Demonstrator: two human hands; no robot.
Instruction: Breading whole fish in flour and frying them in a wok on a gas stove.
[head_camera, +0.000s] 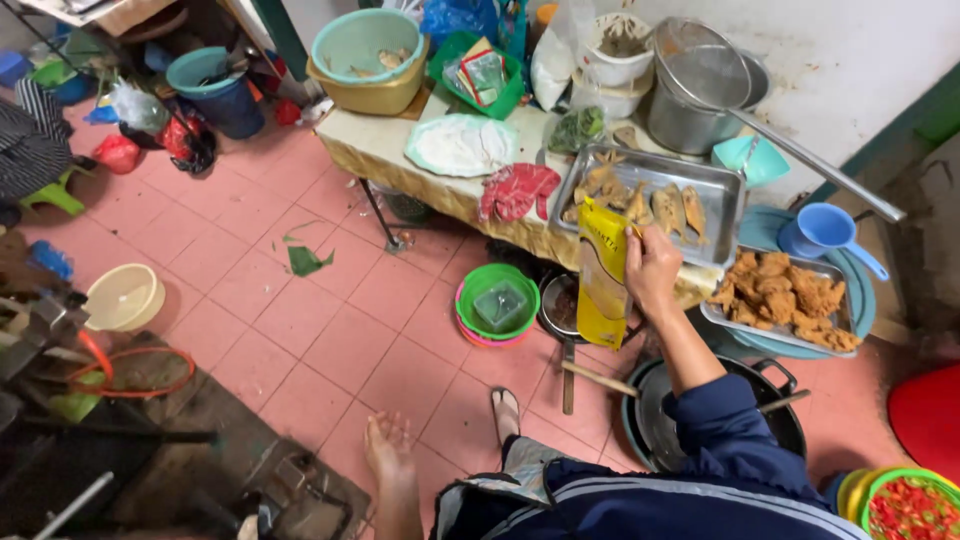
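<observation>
My right hand (652, 268) grips the top of a yellow pouch (604, 285), which hangs upright in front of the low table's edge. Just behind it a metal tray of fried fish (722, 190) rests on the table (372, 150). To the right, a second tray (712, 316) holds golden fried pieces. My left hand (388, 447) hangs over the pink tiled floor with fingers spread and nothing in it. Below my right arm sits a dark wok (780, 378) with a lid on it.
Stacked green and pink bowls (497, 300) and a small pan (562, 303) stand on the floor by the table. On the table are a red cloth (515, 190), a white plate (460, 145), basins, a pot with a strainer (700, 62) and a blue scoop (825, 228). Clutter fills the left.
</observation>
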